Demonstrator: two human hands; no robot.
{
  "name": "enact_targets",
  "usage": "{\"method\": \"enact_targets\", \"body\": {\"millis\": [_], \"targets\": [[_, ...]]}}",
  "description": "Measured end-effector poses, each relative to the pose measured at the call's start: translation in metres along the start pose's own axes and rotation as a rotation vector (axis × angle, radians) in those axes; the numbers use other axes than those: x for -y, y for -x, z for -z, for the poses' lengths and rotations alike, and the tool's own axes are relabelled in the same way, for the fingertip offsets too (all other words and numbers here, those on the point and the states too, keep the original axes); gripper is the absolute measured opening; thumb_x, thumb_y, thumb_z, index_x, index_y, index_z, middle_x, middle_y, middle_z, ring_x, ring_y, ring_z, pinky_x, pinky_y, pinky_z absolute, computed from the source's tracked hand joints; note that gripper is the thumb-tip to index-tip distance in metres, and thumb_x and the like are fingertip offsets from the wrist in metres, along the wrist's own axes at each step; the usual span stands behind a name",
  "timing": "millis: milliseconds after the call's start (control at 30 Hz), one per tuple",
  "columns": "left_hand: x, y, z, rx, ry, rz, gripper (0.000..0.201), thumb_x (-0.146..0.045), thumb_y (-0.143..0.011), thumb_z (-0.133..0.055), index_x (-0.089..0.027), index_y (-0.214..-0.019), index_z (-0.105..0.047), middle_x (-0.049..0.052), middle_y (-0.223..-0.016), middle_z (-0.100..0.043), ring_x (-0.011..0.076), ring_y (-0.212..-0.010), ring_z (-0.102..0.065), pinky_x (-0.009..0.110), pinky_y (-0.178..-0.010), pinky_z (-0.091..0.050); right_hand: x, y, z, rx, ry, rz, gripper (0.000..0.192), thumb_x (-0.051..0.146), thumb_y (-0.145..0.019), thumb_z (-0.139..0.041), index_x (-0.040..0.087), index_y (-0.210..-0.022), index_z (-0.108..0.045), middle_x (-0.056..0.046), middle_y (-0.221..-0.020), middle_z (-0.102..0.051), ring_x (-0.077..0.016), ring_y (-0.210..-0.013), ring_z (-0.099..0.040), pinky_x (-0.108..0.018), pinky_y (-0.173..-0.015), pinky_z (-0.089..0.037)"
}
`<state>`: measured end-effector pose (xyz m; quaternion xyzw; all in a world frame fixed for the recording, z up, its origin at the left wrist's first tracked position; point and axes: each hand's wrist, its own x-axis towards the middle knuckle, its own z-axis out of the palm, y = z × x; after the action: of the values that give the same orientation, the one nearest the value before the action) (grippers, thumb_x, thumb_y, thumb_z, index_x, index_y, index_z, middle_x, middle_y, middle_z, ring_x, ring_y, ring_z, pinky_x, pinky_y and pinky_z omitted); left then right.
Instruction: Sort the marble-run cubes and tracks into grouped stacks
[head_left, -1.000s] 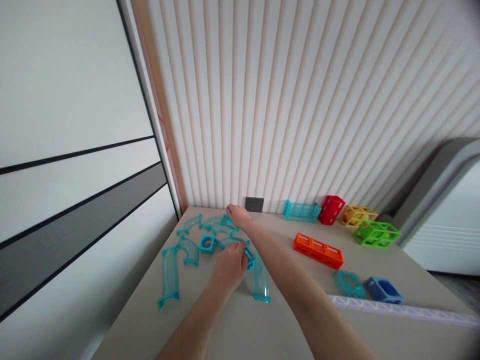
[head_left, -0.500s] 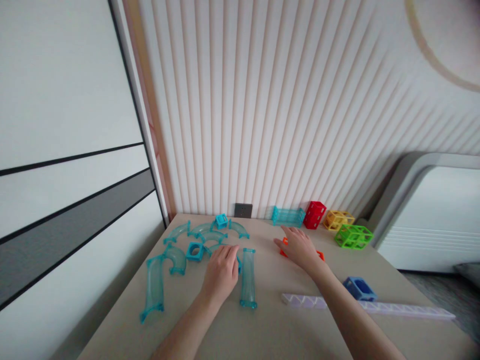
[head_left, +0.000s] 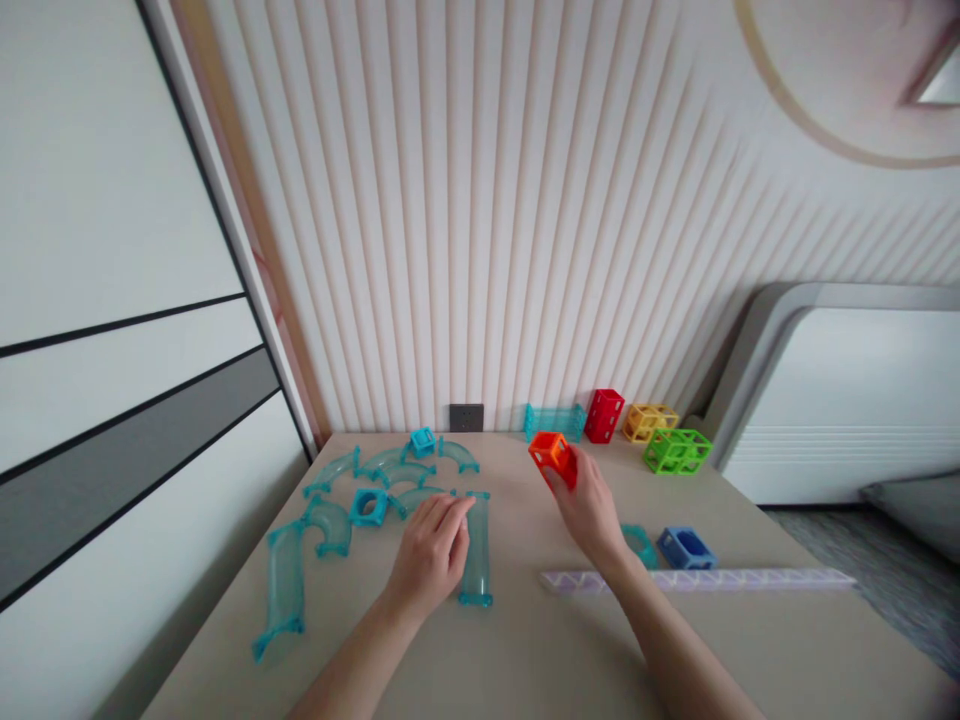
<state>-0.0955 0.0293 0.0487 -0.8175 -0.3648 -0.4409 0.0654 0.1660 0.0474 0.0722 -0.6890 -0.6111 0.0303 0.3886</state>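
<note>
My right hand (head_left: 589, 505) grips an orange lattice block (head_left: 552, 452) and holds it above the beige table (head_left: 517, 640), end-on to the camera. My left hand (head_left: 433, 552) lies flat on the table with its fingers apart, fingertips touching a straight clear teal track piece (head_left: 476, 548). Left of that hand lie several curved teal track pieces (head_left: 283, 588) and a small teal square connector (head_left: 368, 505). Another teal connector (head_left: 422, 441) sits near the wall.
Along the ribbed wall stand a teal lattice piece (head_left: 553, 421), a red block (head_left: 604, 415), a yellow block (head_left: 649, 422) and a green block (head_left: 677, 450). A blue block (head_left: 686, 548) and a long pale purple strip (head_left: 697, 579) lie at right. A wall socket (head_left: 466, 417) is behind.
My right hand came back from the far teal pieces, closed on the orange block and lifted it off the table. My left hand stayed by the straight track. The camera turned right.
</note>
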Motion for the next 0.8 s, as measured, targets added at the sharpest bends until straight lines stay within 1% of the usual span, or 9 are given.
{"method": "enact_targets", "body": {"millis": [33,67,133,233,333,467,667,733,800], "targets": [[-0.002,0.000,0.001,0.011,-0.003,-0.011,0.036,-0.011,-0.096,-0.046,-0.020,-0.129,-0.055,0.009,-0.106,-0.068,0.0228,-0.101,-0.065,0.038,-0.091,-0.055,0.007,0.007,-0.003,-0.051,-0.200,0.016,0.049,0.049,-0.094,-0.056,0.017,-0.130,-0.051,-0.017,-0.121,-0.068,-0.0314,-0.110,-0.067,-0.044,-0.092,-0.052],[-0.004,-0.001,0.002,0.029,-0.004,-0.019,0.040,-0.014,-0.096,-0.048,-0.020,-0.135,-0.051,0.011,-0.112,-0.068,0.0237,-0.106,-0.064,0.040,-0.094,-0.055,0.015,0.015,-0.007,-0.044,-0.390,0.042,0.050,0.051,-0.093,-0.057,0.017,-0.130,-0.051,-0.016,-0.118,-0.070,-0.0295,-0.106,-0.069,-0.043,-0.091,-0.054],[-0.007,0.000,0.002,0.070,0.009,-0.024,0.049,-0.021,-0.097,-0.051,-0.019,-0.146,-0.041,0.015,-0.124,-0.064,0.0266,-0.116,-0.061,0.043,-0.100,-0.053,0.032,0.033,-0.015,0.039,-0.730,0.085,0.048,0.052,-0.095,-0.057,0.020,-0.130,-0.049,-0.013,-0.115,-0.071,-0.0254,-0.097,-0.071,-0.039,-0.085,-0.058],[-0.009,0.002,0.001,0.136,0.071,-0.033,0.061,-0.033,-0.098,-0.053,-0.020,-0.153,-0.029,0.019,-0.133,-0.059,0.0301,-0.123,-0.059,0.046,-0.102,-0.053,0.051,0.059,-0.026,0.084,-0.983,0.077,0.038,0.050,-0.097,-0.057,0.024,-0.124,-0.054,-0.008,-0.111,-0.073,-0.0223,-0.095,-0.071,-0.035,-0.084,-0.059],[-0.009,0.004,-0.001,0.161,0.121,-0.051,0.061,-0.033,-0.101,-0.049,-0.022,-0.155,-0.026,0.019,-0.135,-0.057,0.0287,-0.124,-0.060,0.042,-0.100,-0.055,0.057,0.073,-0.032,0.050,-1.049,0.043,0.032,0.051,-0.096,-0.058,0.024,-0.113,-0.061,-0.006,-0.104,-0.074,-0.0210,-0.091,-0.071,-0.033,-0.082,-0.059],[-0.010,0.005,-0.001,0.111,0.117,-0.099,0.059,-0.026,-0.102,-0.046,-0.024,-0.157,-0.025,0.017,-0.131,-0.057,0.0260,-0.122,-0.060,0.038,-0.098,-0.056,0.056,0.077,-0.032,0.003,-1.035,0.044,0.032,0.053,-0.094,-0.061,0.022,-0.104,-0.063,-0.005,-0.095,-0.074,-0.0202,-0.083,-0.069,-0.032,-0.076,-0.059],[-0.010,0.003,0.008,0.005,-0.049,-0.191,0.046,-0.021,-0.098,-0.051,-0.028,-0.144,-0.049,0.014,-0.122,-0.059,0.0250,-0.114,-0.062,0.038,-0.094,-0.056,0.051,0.060,-0.033,-0.165,-1.039,-0.107,0.034,0.053,-0.092,-0.064,0.021,-0.102,-0.059,-0.002,-0.086,-0.067,-0.0168,-0.075,-0.062,-0.030,-0.071,-0.056],[-0.006,0.001,0.017,-0.069,-0.070,-0.155,0.041,-0.024,-0.097,-0.053,-0.026,-0.138,-0.053,0.014,-0.122,-0.060,0.0251,-0.112,-0.063,0.038,-0.093,-0.057,0.047,0.054,-0.035,-0.171,-1.025,-0.123,0.034,0.053,-0.091,-0.064,0.021,-0.102,-0.058,-0.003,-0.088,-0.067,-0.0172,-0.077,-0.062,-0.031,-0.074,-0.056],[0.000,-0.001,0.029,-0.131,-0.115,-0.049,0.038,-0.027,-0.096,-0.054,-0.025,-0.134,-0.056,0.014,-0.123,-0.060,0.0263,-0.112,-0.063,0.040,-0.095,-0.056,0.043,0.052,-0.035,-0.153,-1.015,-0.110,0.035,0.051,-0.091,-0.064,0.021,-0.107,-0.057,-0.004,-0.094,-0.067,-0.0184,-0.083,-0.063,-0.033,-0.077,-0.057]]}}
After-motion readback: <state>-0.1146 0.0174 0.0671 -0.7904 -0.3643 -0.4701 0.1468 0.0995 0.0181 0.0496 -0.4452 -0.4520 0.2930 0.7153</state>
